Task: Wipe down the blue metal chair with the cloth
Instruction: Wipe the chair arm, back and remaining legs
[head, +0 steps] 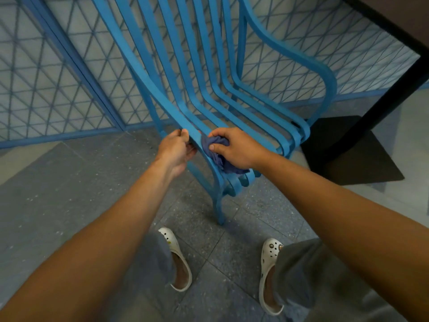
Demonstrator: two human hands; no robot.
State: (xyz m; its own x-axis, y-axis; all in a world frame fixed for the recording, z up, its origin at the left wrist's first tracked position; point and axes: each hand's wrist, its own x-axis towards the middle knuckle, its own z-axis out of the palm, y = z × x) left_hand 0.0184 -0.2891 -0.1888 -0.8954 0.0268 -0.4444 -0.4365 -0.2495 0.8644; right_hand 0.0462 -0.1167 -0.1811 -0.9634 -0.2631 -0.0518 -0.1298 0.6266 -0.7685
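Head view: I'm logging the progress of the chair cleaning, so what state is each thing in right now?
Blue metal chair: standing on the tiled floor, being wiped at the seat's front.
Cloth: bunched up, pressed against a seat slat.
Right hand: grips the cloth.
Left hand: holds the seat's outer slat.
White clogs: worn, on the floor.

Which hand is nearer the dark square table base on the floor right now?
Right. The right hand, holding the bunched blue cloth on the blue metal chair seat, is on the dark square table base's side; the left hand grips the seat's far edge.
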